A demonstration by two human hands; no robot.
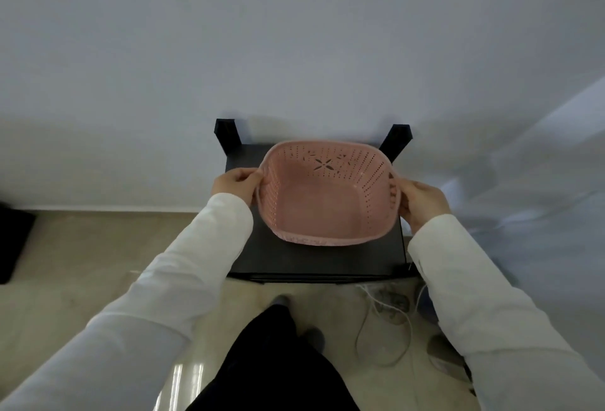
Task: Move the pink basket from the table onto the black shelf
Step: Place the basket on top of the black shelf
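A pink basket (322, 201) sits over the top of a black shelf (314, 260), held between two hands; whether its base touches the shelf cannot be told. The left hand (234, 186) grips the basket's rim at nine o'clock, fingers curled around the edge. The right hand (425, 204) grips the rim at three o'clock, fingers wrapped over the perforated side. Both arms wear white sleeves (183, 266). The basket is empty. Two black posts (227, 135) rise behind it at eleven and one o'clock, against a pale wall (294, 34). White cables (386, 322) lie on the floor (82, 263) at five o'clock.
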